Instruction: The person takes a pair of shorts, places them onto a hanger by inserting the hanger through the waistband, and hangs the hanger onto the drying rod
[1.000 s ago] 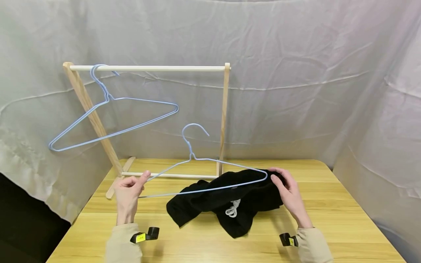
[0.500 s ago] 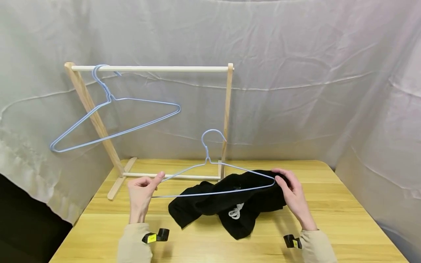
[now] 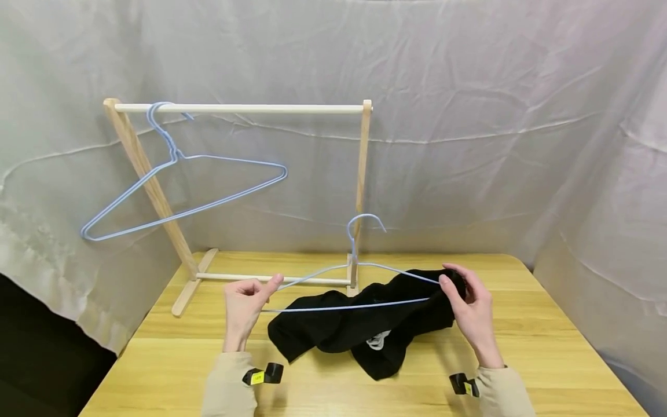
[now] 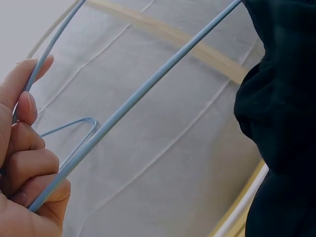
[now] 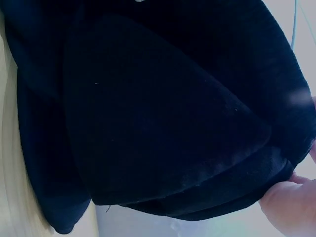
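Observation:
A light-blue wire hanger (image 3: pixel 312 308) is held above the table in the head view, hook upward. Its left end is in my left hand (image 3: pixel 244 307), thumb and curled fingers gripping the wire, as the left wrist view also shows. The hanger's right end goes into a black garment (image 3: pixel 333 330) with a white drawstring (image 3: pixel 377 340), where the cloth hides it. At that upper right edge, my right hand (image 3: pixel 473 304) pinches the fabric between thumb and fingers. In the right wrist view dark cloth (image 5: pixel 163 113) fills most of the frame.
Behind on the left stands a wooden garment rack (image 3: pixel 239 109) with a white top rail. Light-blue hangers (image 3: pixel 184 216) hang at the rail's left end. The wooden table (image 3: pixel 542 347) is bordered by grey curtains (image 3: pixel 469 145).
My left hand has moved right, carrying the hanger with it. The hanger's right end has passed from lying in front of the black garment to inside it, near my right hand.

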`<action>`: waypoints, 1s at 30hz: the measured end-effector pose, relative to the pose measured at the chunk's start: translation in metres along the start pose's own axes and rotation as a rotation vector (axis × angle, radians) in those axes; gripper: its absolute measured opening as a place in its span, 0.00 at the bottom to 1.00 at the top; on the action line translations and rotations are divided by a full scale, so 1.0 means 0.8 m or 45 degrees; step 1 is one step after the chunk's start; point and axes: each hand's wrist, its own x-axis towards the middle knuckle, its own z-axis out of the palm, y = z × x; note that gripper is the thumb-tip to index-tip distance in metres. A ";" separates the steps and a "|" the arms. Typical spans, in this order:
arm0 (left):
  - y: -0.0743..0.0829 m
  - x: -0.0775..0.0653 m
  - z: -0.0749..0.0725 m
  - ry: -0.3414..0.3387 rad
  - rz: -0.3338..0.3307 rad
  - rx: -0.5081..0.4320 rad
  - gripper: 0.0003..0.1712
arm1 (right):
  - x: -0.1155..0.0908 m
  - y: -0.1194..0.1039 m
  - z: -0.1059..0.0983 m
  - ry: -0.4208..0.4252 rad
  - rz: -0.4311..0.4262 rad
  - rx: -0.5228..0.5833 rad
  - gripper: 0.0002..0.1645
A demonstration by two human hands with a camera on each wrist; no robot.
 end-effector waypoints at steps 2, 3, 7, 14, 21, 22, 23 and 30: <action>0.001 0.000 0.005 -0.029 0.003 0.007 0.25 | 0.000 -0.001 0.000 0.034 -0.003 0.007 0.18; 0.001 0.000 0.007 -0.048 0.012 0.013 0.25 | -0.001 -0.001 0.000 0.044 -0.008 0.004 0.18; -0.018 0.000 0.017 -0.114 0.045 -0.005 0.25 | -0.006 0.009 0.002 0.060 -0.079 0.034 0.20; -0.037 0.000 0.050 -0.090 0.065 -0.024 0.28 | -0.004 -0.021 0.016 0.056 -0.177 0.069 0.21; -0.039 -0.005 0.068 -0.035 0.044 -0.025 0.32 | -0.001 -0.041 0.022 -0.003 -0.332 -0.042 0.20; -0.039 -0.005 0.068 -0.025 0.039 -0.024 0.32 | -0.001 -0.039 0.023 -0.011 -0.355 -0.065 0.21; -0.039 -0.006 0.069 -0.017 0.033 -0.023 0.31 | -0.001 -0.036 0.023 -0.017 -0.380 -0.086 0.21; -0.017 -0.010 0.074 -0.035 0.058 -0.002 0.27 | -0.002 0.001 0.018 -0.041 -0.419 -0.177 0.24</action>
